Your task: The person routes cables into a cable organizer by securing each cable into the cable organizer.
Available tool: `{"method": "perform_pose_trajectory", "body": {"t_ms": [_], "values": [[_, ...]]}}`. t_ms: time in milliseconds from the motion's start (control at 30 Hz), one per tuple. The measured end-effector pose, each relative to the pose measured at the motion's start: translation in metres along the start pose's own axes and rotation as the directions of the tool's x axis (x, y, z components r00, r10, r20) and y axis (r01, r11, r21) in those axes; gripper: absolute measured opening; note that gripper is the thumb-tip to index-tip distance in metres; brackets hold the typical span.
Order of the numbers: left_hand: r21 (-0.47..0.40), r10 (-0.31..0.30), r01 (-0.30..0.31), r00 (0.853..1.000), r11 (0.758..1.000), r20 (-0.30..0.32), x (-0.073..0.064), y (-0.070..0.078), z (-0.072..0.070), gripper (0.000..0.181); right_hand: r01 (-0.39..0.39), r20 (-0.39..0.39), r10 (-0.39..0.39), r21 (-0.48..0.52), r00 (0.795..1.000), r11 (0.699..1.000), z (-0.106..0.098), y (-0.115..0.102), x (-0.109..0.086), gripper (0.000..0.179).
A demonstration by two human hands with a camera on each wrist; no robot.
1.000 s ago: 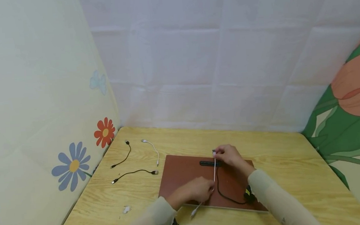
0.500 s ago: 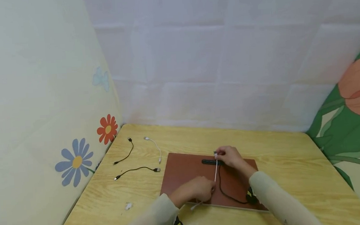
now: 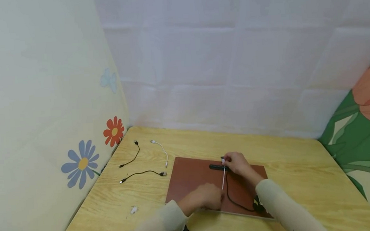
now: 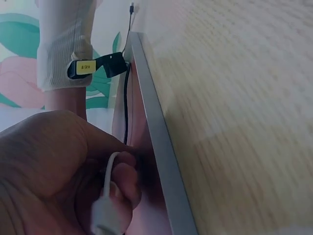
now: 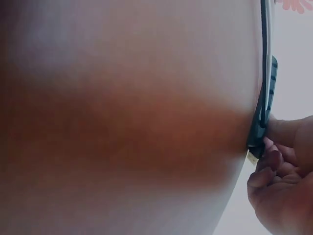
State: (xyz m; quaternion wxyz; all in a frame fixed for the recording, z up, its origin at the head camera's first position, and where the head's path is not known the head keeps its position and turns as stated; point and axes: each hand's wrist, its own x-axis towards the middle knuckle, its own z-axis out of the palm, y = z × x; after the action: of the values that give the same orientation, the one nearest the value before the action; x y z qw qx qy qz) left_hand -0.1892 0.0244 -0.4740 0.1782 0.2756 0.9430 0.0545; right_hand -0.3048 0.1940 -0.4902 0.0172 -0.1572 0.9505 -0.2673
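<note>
1 white cable (pulled straight) runs between 2 hands.

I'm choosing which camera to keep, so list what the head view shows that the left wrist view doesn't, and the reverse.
Head view only: the right hand pinching the USB plug of the white cable, the black bar and three loose cables.

Left wrist view only: the cable's other plug, clearly.

Both: the left hand, white cable, brown board, black cord and right sleeve.
</note>
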Motion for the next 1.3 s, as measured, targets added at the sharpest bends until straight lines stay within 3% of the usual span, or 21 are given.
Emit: {"method": "perform_pose_trajectory", "body": {"t_ms": [200,367,567,733,867,1100,1200,1300], "values": [[-0.062,-0.047,0.048,0.999,0.997,0.018,-0.003,0.002,0.003,0.006,-0.001,-0.006,0.001,-0.046,1.000,0.999,0.003,-0.006,-0.002,0.016],[-0.049,-0.062,0.062,0.998,0.997,0.006,-0.007,0.003,0.002,0.005,0.010,0.000,-0.010,-0.116,1.000,0.993,0.005,-0.009,-0.001,0.017],[-0.042,-0.090,0.089,0.996,0.995,0.001,-0.011,0.006,0.001,0.014,0.001,0.002,0.000,-0.165,1.000,0.986,-0.001,-0.013,0.002,0.016],[-0.036,-0.088,0.087,0.996,0.996,-0.014,-0.015,0.007,0.000,0.029,-0.009,0.000,0.009,-0.158,1.000,0.987,-0.004,-0.010,0.003,0.026],[-0.091,-0.039,0.037,0.999,0.995,-0.016,-0.018,0.000,0.001,0.036,0.003,-0.014,-0.004,-0.120,1.000,0.993,-0.006,-0.003,0.001,0.032],[-0.197,0.140,-0.139,0.990,0.971,-0.008,-0.024,-0.014,0.002,0.041,0.007,0.004,-0.007,-0.110,1.000,0.994,-0.017,0.012,-0.015,0.043],[-0.243,0.138,-0.135,0.990,0.961,-0.003,-0.027,-0.022,-0.001,0.038,0.025,0.034,-0.020,-0.138,0.999,0.990,-0.023,0.019,-0.025,0.046],[-0.286,0.098,-0.097,0.995,0.953,-0.012,-0.030,-0.034,-0.006,0.032,0.040,0.069,-0.029,-0.157,0.997,0.987,-0.027,0.025,-0.033,0.053]]}}
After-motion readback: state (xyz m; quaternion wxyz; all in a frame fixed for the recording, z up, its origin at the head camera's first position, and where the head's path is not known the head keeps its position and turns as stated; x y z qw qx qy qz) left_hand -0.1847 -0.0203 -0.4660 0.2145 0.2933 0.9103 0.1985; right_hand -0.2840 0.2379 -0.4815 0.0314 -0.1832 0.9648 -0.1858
